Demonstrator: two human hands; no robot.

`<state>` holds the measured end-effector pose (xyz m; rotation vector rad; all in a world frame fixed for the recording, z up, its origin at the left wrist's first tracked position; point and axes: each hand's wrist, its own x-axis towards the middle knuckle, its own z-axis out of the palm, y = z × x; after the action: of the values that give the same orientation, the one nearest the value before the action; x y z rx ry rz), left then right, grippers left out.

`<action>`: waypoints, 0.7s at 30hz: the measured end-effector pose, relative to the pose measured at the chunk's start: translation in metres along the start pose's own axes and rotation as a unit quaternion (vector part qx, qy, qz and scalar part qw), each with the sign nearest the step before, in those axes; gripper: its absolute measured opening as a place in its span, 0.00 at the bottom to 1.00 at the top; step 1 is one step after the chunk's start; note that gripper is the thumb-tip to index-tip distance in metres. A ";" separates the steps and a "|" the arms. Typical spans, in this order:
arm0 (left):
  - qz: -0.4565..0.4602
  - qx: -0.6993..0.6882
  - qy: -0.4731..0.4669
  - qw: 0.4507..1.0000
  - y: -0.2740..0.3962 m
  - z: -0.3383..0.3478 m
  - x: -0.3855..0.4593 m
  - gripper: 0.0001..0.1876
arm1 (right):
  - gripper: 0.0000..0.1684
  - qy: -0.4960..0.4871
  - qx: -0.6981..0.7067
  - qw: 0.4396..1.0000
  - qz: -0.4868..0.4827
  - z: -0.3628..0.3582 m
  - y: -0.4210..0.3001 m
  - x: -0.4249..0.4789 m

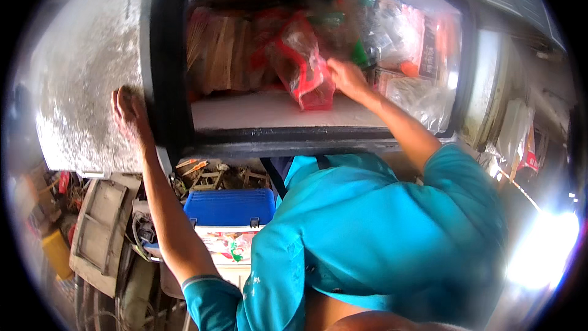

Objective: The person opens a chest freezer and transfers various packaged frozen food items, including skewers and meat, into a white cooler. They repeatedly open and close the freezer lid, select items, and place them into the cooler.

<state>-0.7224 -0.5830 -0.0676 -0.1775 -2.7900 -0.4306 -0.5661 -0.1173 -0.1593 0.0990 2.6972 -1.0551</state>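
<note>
An open chest freezer (294, 136) with a dark rim stands before me, filled with packages. My right hand (345, 77) reaches into it, its fingers closed on the edge of a clear plastic bag with red trim (301, 62). The bag hangs partly over a pale ledge inside. On the far left, my left hand (128, 112) lies on the frosty whitish top (92, 69) beside the opening, holding nothing that shows. Brown packages (225, 53) stand left of the red-trimmed bag, and clear plastic packages (395, 32) lie to its right.
Below the freezer is a white box with a blue lid (229, 207) and colourful packets at its front. A wooden frame (101, 230) leans at the lower left, near a yellow container (57, 253). Plastic bags (514, 133) hang at the right.
</note>
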 end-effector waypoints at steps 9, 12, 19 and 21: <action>0.031 -0.247 -0.180 0.952 0.181 0.060 -0.073 0.35 | 0.11 -0.069 0.089 0.992 -0.060 -0.041 -0.063 0.139; -0.045 -0.161 -0.256 0.952 0.184 0.109 -0.085 0.31 | 0.12 -0.076 0.084 0.993 -0.037 -0.038 -0.059 0.148; -0.114 -0.196 -0.218 0.949 0.178 0.146 -0.071 0.14 | 0.14 -0.030 0.097 0.995 -0.014 -0.032 -0.053 0.136; -0.117 -0.234 -0.175 0.949 0.184 0.138 -0.063 0.13 | 0.15 0.003 0.107 0.994 -0.012 -0.033 -0.050 0.127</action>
<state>-0.6710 -0.3708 -0.1628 -0.0255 -3.0089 -1.2297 -0.7033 -0.1350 -0.1341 0.1068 2.5883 -1.3508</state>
